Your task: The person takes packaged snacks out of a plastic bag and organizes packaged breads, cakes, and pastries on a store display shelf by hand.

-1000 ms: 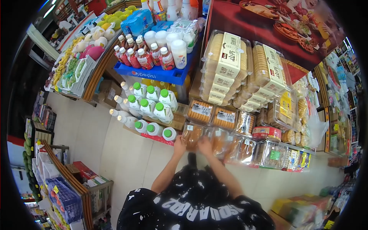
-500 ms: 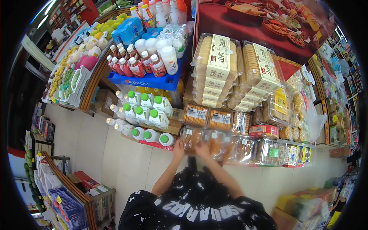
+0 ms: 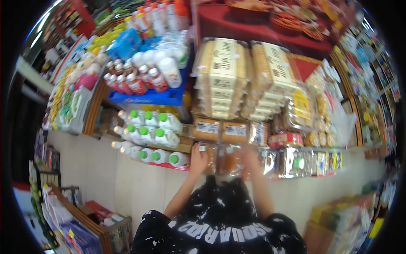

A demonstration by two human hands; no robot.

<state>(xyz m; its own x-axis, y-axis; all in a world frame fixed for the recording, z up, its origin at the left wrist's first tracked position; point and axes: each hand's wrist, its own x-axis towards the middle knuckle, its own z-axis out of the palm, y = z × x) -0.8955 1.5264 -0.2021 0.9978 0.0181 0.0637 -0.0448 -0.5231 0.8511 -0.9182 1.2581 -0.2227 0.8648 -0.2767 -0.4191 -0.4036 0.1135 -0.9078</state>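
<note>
A row of clear plastic packs with brown baked goods lies along the low front edge of the display. My left hand [image 3: 198,160] rests over the left side of the leftmost pack [image 3: 211,160], its fingers stretched upward. To the right, my right hand [image 3: 251,160] is smeared by motion above the packs, near the right side of the second pack [image 3: 230,160]. Its fingers cannot be made out. Behind this row sit packs of sliced brown biscuits [image 3: 206,128].
Green-capped white bottles [image 3: 154,127] stand left of the packs. Behind them is a blue crate [image 3: 144,98] of drinks. Tall stacks of boxed biscuits [image 3: 222,80] rise at the back. Boxes [image 3: 334,216] stand at lower right, a wooden-edged stand [image 3: 80,211] at lower left.
My right hand has moved right, off the leftmost pack to the neighbouring ones. My left hand has shifted onto the leftmost pack's left side. The view has swung slightly and blurred.
</note>
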